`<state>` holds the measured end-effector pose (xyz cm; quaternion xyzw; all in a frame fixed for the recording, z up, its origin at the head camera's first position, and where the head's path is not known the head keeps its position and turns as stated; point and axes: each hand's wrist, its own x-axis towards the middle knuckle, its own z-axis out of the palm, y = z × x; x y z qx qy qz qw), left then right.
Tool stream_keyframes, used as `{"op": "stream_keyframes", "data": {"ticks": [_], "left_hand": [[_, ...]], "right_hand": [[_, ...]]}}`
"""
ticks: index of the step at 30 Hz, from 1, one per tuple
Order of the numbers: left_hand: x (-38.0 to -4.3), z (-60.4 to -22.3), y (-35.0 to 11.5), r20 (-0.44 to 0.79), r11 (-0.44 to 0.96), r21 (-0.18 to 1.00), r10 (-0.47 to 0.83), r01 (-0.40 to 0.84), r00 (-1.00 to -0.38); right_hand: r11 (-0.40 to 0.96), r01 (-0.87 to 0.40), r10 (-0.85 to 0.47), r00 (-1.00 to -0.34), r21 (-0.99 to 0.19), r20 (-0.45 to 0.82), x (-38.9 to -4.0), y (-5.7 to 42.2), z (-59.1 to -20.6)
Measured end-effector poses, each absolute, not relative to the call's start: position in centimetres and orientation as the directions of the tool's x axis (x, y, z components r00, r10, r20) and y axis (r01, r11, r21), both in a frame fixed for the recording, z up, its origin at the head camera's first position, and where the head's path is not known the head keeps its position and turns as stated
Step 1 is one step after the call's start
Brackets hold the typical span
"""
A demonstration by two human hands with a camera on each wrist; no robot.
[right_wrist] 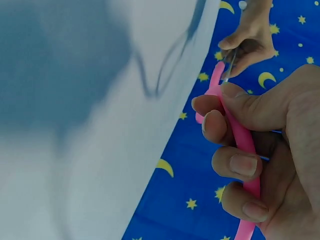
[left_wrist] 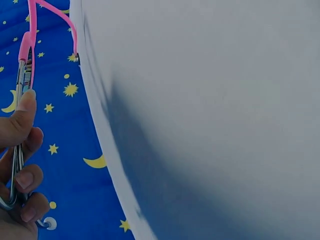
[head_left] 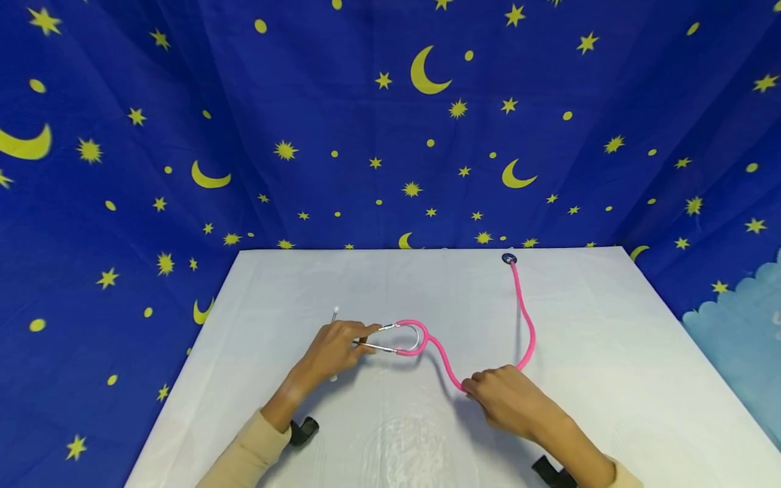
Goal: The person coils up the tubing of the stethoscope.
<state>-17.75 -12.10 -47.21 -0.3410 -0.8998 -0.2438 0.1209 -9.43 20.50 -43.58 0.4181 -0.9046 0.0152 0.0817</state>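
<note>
A stethoscope with pink tubing [head_left: 442, 356] stretches between both hands over the white table. My left hand [head_left: 338, 349] grips its metal ear tubes [left_wrist: 21, 80] near the middle, with a white ear tip [head_left: 336, 310] sticking out beyond the fingers. In the right wrist view, the fingers of my right hand [right_wrist: 280, 130] curl around the pink tube [right_wrist: 245, 145]. From that hand the tube loops up to the chest piece [head_left: 509, 258], which lies near the table's back edge.
The white table [head_left: 378, 285] bears the hands' shadows. Black wrist mounts [head_left: 304, 431] show at both wrists. Behind and beside the table hangs a blue cloth [head_left: 342, 122] with yellow moons and stars.
</note>
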Motion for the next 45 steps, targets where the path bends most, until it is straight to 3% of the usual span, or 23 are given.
{"op": "stream_keyframes", "data": {"ticks": [13,23,35,45], "left_hand": [[-17.2,-46.6,-10.2,0.352,0.650,0.172,0.661,0.740,-0.663],[-17.0,-46.8,-10.1,0.335,0.650,0.188,0.663,0.737,-0.670],[-16.6,-46.5,-9.4,0.309,0.597,0.229,0.704,0.769,-0.639],[-16.2,-46.7,-8.7,0.357,0.479,0.202,0.776,0.854,-0.520]], "right_hand": [[0.494,-0.859,-0.868,-0.480,0.136,0.126,-8.9,18.4,-41.5],[0.371,-0.912,-0.912,-0.323,0.174,0.254,-10.2,18.2,-42.0],[0.285,-0.958,-0.897,-0.254,0.034,0.362,-12.0,17.5,-41.6],[0.260,-0.965,-0.860,-0.246,-0.032,0.447,-14.1,16.9,-40.8]]}}
